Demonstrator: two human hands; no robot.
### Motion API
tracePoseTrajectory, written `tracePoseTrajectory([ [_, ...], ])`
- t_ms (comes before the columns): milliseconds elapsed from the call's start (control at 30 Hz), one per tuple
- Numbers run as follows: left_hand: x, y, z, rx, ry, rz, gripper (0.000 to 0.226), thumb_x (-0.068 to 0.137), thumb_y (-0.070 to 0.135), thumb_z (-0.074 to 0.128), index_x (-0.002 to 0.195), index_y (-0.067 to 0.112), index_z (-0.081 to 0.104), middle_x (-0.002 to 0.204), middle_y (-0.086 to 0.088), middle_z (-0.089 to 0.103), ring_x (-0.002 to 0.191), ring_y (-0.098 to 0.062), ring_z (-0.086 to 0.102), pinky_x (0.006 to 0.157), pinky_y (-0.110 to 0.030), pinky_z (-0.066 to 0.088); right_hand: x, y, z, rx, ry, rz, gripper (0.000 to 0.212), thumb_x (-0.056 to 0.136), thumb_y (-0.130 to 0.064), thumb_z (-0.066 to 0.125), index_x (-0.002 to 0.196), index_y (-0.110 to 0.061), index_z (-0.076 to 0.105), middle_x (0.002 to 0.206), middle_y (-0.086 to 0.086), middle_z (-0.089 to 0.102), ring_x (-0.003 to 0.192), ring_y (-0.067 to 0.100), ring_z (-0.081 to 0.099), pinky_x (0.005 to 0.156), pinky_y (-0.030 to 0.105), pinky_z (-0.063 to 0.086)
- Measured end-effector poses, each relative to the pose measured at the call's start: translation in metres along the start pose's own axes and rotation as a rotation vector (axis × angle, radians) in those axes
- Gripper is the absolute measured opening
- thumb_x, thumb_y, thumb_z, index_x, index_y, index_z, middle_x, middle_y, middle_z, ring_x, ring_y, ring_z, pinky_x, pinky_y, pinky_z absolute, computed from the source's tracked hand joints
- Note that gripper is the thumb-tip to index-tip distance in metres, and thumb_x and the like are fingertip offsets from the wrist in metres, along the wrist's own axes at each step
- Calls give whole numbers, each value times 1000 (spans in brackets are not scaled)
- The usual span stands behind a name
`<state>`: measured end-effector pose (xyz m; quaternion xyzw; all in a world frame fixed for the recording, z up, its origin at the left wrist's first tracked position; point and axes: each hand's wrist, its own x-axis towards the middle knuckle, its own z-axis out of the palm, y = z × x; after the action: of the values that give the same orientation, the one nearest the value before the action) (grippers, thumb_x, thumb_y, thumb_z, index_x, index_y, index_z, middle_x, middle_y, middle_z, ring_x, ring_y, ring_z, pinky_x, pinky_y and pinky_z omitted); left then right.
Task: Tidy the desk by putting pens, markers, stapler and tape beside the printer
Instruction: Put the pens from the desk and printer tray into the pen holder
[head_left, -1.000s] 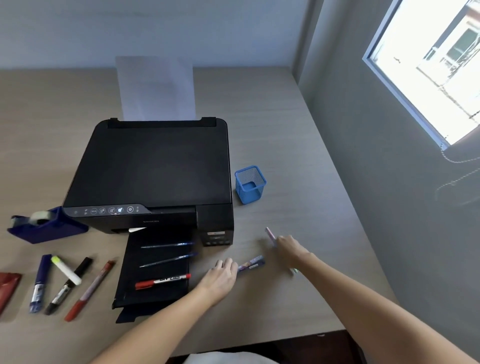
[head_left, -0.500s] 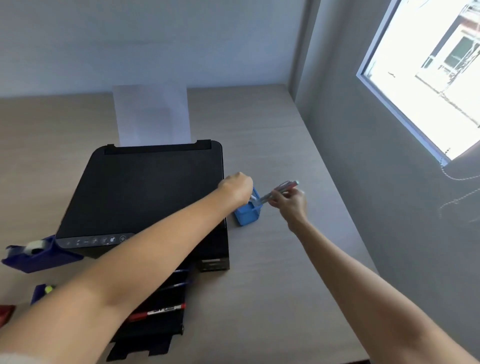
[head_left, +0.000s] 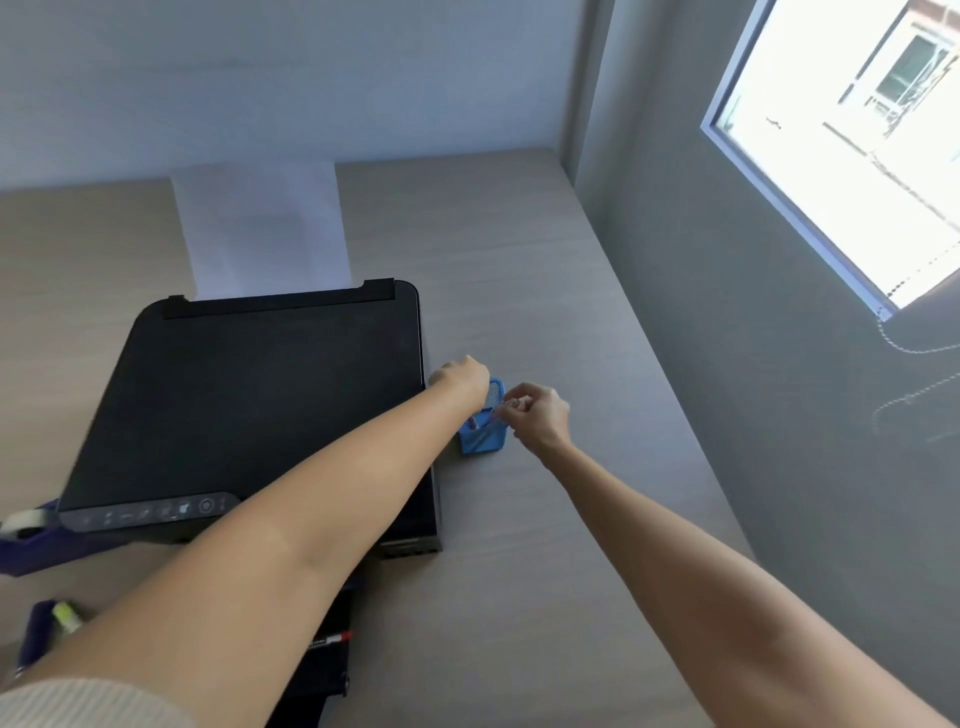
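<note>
Left of the printer (head_left: 260, 395), the tape dispenser (head_left: 31, 535) and markers (head_left: 52, 623) wait; a red marker (head_left: 332, 638) lies at its front. I judge I am loading pens into the blue mesh cup (head_left: 483, 431) just right of the printer. My left hand (head_left: 460, 379) curls over the cup's rim; what it holds I cannot tell. My right hand (head_left: 537, 415) pinches a pen (head_left: 501, 410), lower and nearer the cup than half a second ago. Next: let go, then fetch the markers.

No legible text

Small icons are seen on the printer (head_left: 249, 415) control strip, and dark print on the red marker (head_left: 330, 640) below it; neither can be read.
</note>
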<state>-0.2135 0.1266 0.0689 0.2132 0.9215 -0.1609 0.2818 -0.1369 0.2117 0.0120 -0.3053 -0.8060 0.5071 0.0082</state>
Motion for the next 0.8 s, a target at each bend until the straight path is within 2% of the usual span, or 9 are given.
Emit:
tracePoseTrajectory([
  [100, -23, -6, -10, -1, 97, 36, 32, 85, 2, 64, 117, -2, 59, 119, -15, 58, 110, -30, 60, 83, -33, 51, -4, -5, -11, -87, 12, -46, 28, 73, -23, 77, 98, -14, 69, 92, 9, 65, 83, 26, 62, 82, 38, 56],
  [167, -46, -15, -26, -39, 199, 86, 22, 85, -1, 62, 106, -2, 62, 100, -15, 59, 100, -32, 63, 72, -33, 49, -7, -13, -22, -147, 82, -124, 40, 77, -30, 75, 111, -15, 62, 108, 8, 53, 89, 24, 58, 86, 32, 48],
  [233, -78, -36, -36, -123, 294, 136, 16, 83, 2, 66, 99, -2, 62, 85, -13, 56, 88, -32, 62, 69, -33, 49, -20, -27, -31, -134, 152, -259, 40, 82, -31, 70, 117, -15, 58, 118, 11, 49, 93, 27, 61, 84, 30, 46],
  [333, -127, -79, -39, -384, 391, 197, 38, 82, 13, 71, 118, 2, 62, 108, -14, 66, 98, -29, 64, 89, -39, 53, -50, -47, -38, -62, 191, -448, 33, 90, -26, 62, 120, -14, 56, 122, 11, 48, 95, 21, 59, 77, 30, 47],
  [433, -186, -133, -15, -589, 397, 215, 35, 85, 22, 69, 118, 13, 64, 108, 1, 67, 98, -14, 63, 92, -30, 50, -89, -56, -28, -34, 167, -629, 25, 91, -21, 60, 115, -14, 58, 117, 9, 52, 88, 17, 59, 72, 27, 49],
  [533, -226, -180, 35, -631, 308, 102, 15, 87, 25, 64, 100, 21, 69, 96, 4, 70, 87, -12, 65, 80, -29, 51, -130, -45, -2, -77, 109, -843, 16, 91, -12, 60, 106, -8, 62, 105, 9, 57, 77, 13, 57, 73, 13, 44],
  [600, -239, -204, 82, -596, 181, 21, 12, 88, 23, 59, 92, 19, 70, 87, 3, 71, 78, -12, 65, 70, -25, 47, -160, -32, 18, -111, 25, -982, 11, 90, -6, 58, 100, -3, 64, 97, 9, 59, 75, 11, 53, 76, 4, 36],
  [700, -231, -223, 162, -531, 67, -83, 21, 91, 19, 52, 97, 11, 71, 99, -3, 73, 91, -20, 66, 75, -30, 48, -195, -13, 49, -174, -206, -1092, 11, 93, -6, 53, 97, -4, 64, 88, 7, 59, 78, 17, 55, 74, 16, 42],
  [800, -206, -216, 234, -567, 173, -178, 27, 96, 8, 44, 115, 1, 62, 122, -15, 60, 111, -29, 57, 92, -37, 46, -209, 1, 83, -303, -382, -1101, 14, 96, -11, 50, 97, -7, 63, 88, 6, 60, 78, 19, 57, 70, 25, 49],
])
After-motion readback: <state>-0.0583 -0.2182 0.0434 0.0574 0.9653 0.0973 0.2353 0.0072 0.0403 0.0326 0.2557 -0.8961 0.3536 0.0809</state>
